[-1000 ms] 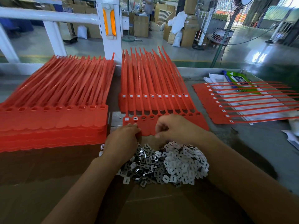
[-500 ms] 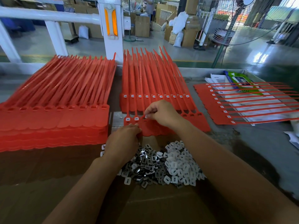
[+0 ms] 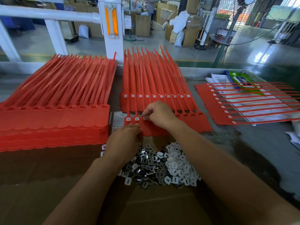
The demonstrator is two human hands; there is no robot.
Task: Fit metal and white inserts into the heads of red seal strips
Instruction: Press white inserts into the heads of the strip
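Observation:
A sheet of joined red seal strips point(image 3: 201, 121) lies in front of me on top of a filled sheet point(image 3: 155, 101). Its two leftmost heads point(image 3: 132, 118) hold white inserts. My right hand point(image 3: 158, 113) pinches a small insert at the third head, fingers curled over it. My left hand point(image 3: 125, 140) grips the near edge of the same sheet. Below my hands lies a heap of metal inserts point(image 3: 146, 163) and white inserts point(image 3: 178, 166) on brown cardboard point(image 3: 154, 207).
A thick stack of unfilled red strips point(image 3: 53, 111) fills the left side. A filled sheet point(image 3: 227, 103) lies at the right over papers and a green packet point(image 3: 241, 80). A white post point(image 3: 112, 28) and rail stand behind the bench.
My right hand left the insert heap and moved up to the third head of the front sheet, where it now stays. My left hand has kept its place at the sheet's edge.

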